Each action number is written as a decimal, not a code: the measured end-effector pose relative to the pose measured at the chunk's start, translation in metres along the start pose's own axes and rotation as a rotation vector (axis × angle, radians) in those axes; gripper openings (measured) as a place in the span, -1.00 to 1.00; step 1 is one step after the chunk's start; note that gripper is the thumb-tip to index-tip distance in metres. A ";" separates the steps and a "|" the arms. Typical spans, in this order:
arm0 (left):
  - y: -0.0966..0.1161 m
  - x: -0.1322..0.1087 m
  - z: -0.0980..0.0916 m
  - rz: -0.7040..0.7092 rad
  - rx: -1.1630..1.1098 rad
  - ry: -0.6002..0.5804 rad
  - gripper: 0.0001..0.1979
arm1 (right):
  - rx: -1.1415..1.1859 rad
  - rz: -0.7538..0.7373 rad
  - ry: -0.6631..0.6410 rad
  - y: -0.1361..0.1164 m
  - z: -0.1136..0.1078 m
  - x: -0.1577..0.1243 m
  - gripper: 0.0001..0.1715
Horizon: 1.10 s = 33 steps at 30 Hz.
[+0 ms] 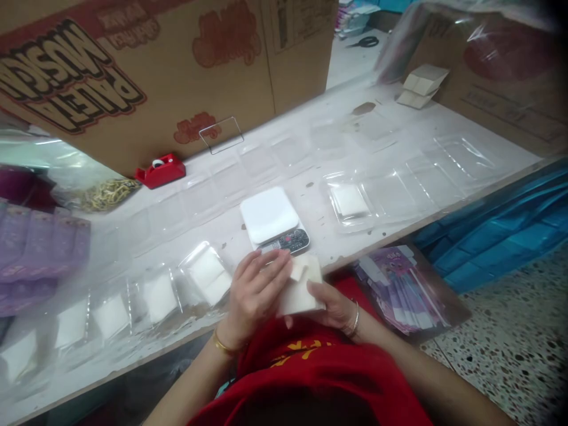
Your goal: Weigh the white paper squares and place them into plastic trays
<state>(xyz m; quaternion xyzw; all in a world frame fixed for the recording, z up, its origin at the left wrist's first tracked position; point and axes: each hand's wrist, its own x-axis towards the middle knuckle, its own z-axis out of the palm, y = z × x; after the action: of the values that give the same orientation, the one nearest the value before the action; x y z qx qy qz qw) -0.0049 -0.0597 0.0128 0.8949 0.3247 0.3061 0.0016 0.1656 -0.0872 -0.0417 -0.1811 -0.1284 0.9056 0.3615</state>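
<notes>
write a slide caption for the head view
Left hand and right hand hold a white box at the table edge, near a scale and clear trays

Both hands hold a white pad (pixel 305 291) at the edge of the table (pixel 310 192), above a red shirt (pixel 319 373). The left hand (pixel 255 290) curls over the pad's left side and the right hand (pixel 333 307) grips it from below. Just behind them stands a scale (pixel 270 214). Clear trays (pixel 390 195) run along the table, some with white squares inside. A red tape dispenser (pixel 160 170) sits beside a big carton (pixel 177 71). Purple packets (pixel 35 248) lie far left
</notes>
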 end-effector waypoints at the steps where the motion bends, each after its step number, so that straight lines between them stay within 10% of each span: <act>1: -0.002 0.002 0.003 0.003 0.001 -0.003 -0.59 | 0.012 -0.021 0.000 -0.002 -0.002 0.000 -0.20; 17: -0.031 0.041 0.029 -0.129 -0.215 -0.155 -0.87 | -0.004 -0.178 -0.039 -0.037 -0.019 0.015 -0.02; 26: -0.132 0.078 0.033 -0.528 -0.332 -0.417 -0.91 | -0.085 -0.271 0.026 -0.052 -0.038 0.013 -0.12; 33: -0.168 0.082 0.040 -0.510 -0.212 -0.513 -0.85 | -0.055 -0.289 -0.006 -0.056 -0.038 0.009 0.01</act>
<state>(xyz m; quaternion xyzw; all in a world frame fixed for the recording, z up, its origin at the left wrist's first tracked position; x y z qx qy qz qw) -0.0306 0.1284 -0.0089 0.8278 0.4925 0.0937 0.2519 0.2095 -0.0375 -0.0578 -0.1677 -0.1789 0.8407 0.4828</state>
